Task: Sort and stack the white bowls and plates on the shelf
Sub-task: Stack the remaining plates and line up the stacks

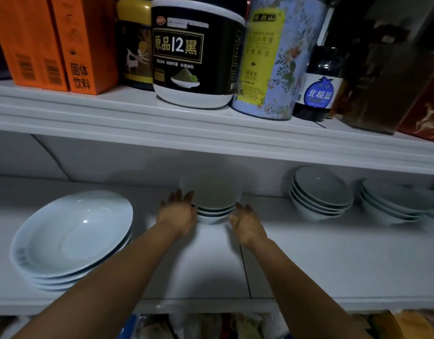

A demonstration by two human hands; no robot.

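A small stack of white bowls [212,195] stands in the middle of the lower shelf [308,253]. My left hand [178,211] is at the stack's left side, fingers spread, touching or nearly touching the bowls. My right hand [246,222] is open just right of the stack, a little apart from it. A stack of wide white plates [71,236] sits at the left. Another stack of bowls [321,193] stands right of centre, and a further bowl stack [391,203] is at the far right.
The upper shelf edge [211,133] hangs close above the bowls. On it stand orange boxes [52,42], a black and white canister [196,52], a floral tin [277,57] and a dark bottle [319,84]. Packaged goods show below the lower shelf.
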